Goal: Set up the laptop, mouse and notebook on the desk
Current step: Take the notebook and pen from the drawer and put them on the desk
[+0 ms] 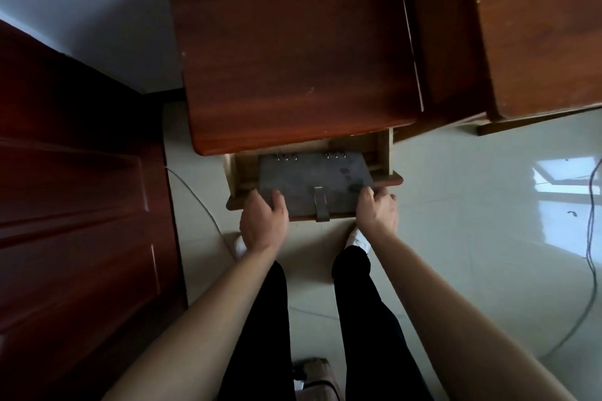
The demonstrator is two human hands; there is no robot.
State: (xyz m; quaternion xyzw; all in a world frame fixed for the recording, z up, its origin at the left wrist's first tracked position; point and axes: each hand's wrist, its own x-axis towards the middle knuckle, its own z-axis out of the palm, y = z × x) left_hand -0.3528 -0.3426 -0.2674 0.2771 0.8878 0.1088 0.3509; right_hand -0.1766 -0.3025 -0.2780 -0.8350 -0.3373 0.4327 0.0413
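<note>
A grey ring-bound notebook (312, 177) with a strap clasp lies in the pulled-out drawer (234, 172) of a small wooden cabinet. My left hand (262, 221) grips the notebook's near left corner, thumb on the cover. My right hand (378, 212) grips its near right corner the same way. The notebook's near edge rests over the drawer front. No laptop or mouse is in view.
The reddish-brown cabinet top (293, 52) overhangs the drawer. A larger wooden desk (537, 29) stands to the right. A dark red door (75, 205) is at the left. Cables (591, 231) trail over the glossy tiled floor. My legs and white shoes are below the drawer.
</note>
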